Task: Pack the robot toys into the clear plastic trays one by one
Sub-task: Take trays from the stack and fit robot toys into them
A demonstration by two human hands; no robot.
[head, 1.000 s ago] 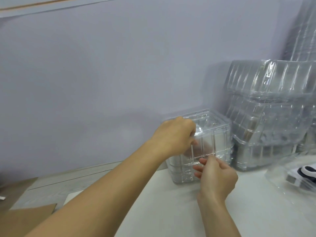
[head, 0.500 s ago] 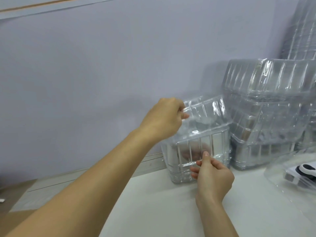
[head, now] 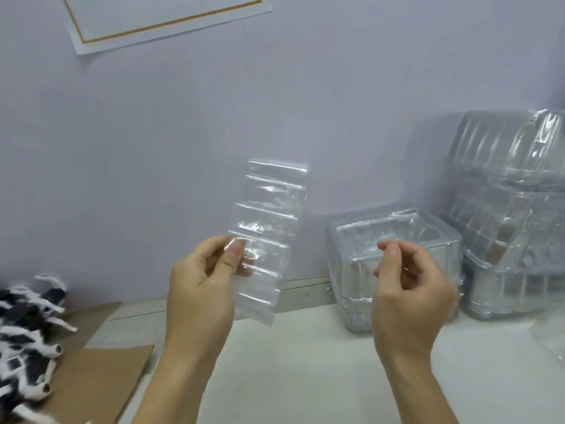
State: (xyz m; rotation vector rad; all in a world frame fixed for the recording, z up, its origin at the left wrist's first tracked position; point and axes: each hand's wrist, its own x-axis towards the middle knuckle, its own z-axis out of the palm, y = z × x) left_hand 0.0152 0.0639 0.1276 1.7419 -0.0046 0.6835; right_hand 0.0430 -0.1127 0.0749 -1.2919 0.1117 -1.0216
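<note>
Left hand [head: 203, 283]: raised above the tabletop, thumb and fingers pinching a clear ribbed plastic tray piece [head: 269, 237] near its lower half
Tray piece: held upright and slightly tilted in front of the lilac wall [head: 275, 102], clear of the table, top edge well above the hand
Right hand [head: 406, 289]: lifted beside the left, fingers curled, thumb and forefinger pressed together; nothing plainly visible between them, though a faint glint of thin plastic could not be ruled out
Open tray stack [head: 394, 264]: clear trays nested together, standing on the white table [head: 305, 377] just behind the right hand, mouth facing up
Taller stack [head: 513, 215]: more clear trays piled at the right edge, touching or just beside the open stack, pushed up against the wall
Robot toys [head: 27, 332]: black-and-white heap at the far left edge, resting on brown cardboard [head: 97, 381], well apart from both hands and the trays; individual toys too blurred to count
Clear plastic [head: 550, 335]: curved piece cut off at the right border, on the table near the taller stack
Wall: paper sheet with an orange border line [head: 162, 16] fixed at the upper left
</note>
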